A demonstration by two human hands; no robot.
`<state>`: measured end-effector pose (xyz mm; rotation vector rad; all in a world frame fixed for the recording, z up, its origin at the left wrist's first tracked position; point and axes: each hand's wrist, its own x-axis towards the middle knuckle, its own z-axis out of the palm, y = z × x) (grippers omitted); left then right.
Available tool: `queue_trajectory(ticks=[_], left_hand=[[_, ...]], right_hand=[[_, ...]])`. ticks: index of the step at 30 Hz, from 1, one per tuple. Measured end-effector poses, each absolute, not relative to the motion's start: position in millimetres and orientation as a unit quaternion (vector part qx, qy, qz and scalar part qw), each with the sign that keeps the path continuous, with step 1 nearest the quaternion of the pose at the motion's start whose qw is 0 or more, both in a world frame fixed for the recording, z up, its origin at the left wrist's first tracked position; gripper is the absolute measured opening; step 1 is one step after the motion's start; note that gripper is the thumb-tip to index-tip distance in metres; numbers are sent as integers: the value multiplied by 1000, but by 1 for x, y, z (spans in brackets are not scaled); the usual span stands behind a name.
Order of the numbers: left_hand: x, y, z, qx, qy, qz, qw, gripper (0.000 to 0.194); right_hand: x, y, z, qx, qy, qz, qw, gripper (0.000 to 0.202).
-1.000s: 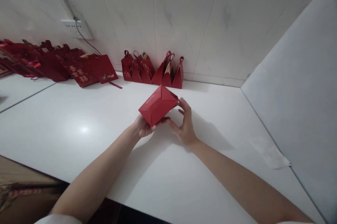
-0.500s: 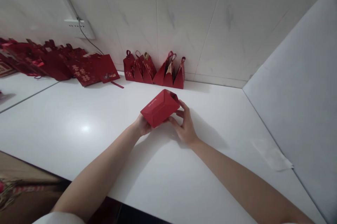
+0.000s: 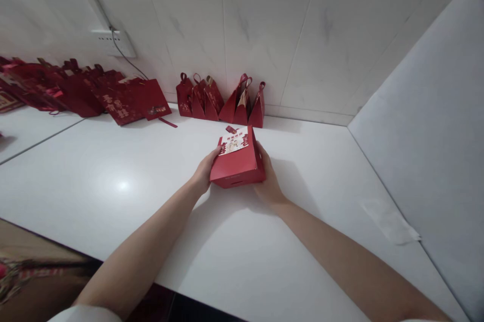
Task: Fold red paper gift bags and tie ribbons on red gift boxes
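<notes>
Between my two hands is a red gift box (image 3: 238, 163) with sloping sides, held tilted above the white table. Its upper panel carries a white printed label (image 3: 236, 142), and a short dark red ribbon loop (image 3: 230, 129) sticks out at the far end. My left hand (image 3: 206, 168) is wrapped on the box's left side, thumb on the edge. On the right side, my right hand (image 3: 270, 176) grips it; most of those fingers are hidden behind the box.
Several small red boxes with ribbon loops (image 3: 221, 103) stand against the tiled wall. Red gift bags (image 3: 113, 98) lean in a row at the left, near a power socket (image 3: 113, 42). A white strip (image 3: 393, 221) lies by the right panel.
The box has been turned in my hands: its base faced me before, and now its labelled panel faces up. My right hand has closed in on its right side.
</notes>
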<state>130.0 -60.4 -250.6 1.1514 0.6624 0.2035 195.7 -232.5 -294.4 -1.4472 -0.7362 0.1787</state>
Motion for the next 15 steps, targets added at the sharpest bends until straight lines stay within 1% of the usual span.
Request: queue_trajectory(ticks=[2,3,5,6,7,9,11,13,15], left_hand=[[129,-61,-248,566,251,138,773,49],[128,-61,-246,586,217,165,763,48],[127,-60,-244,620,153,228,735,45],[126,-59,-243,633,126,258,719,43],[126,-59,-242,642,105,284,704,41],[125,-59,-241,658,81,321,676,40],[125,-60,-241,679,67,335,649,44],[125,-62,-242,699,51,324,636,49],[125,-65,-245,705,42,299,642,47]], right_hand=[[197,-234,-295,-634,-304,83,707,75],[199,-234,-295,-631,-292,94,712,68],[203,-234,-297,-633,-272,129,713,47],[205,-233,-298,-633,-261,143,714,40],[208,-232,-299,-630,-250,153,719,40],[212,-229,-301,-620,-224,153,736,51],[213,-227,-302,-609,-208,137,753,58],[211,-226,-302,-599,-224,113,761,54],[208,-226,-301,-589,-264,96,758,46]])
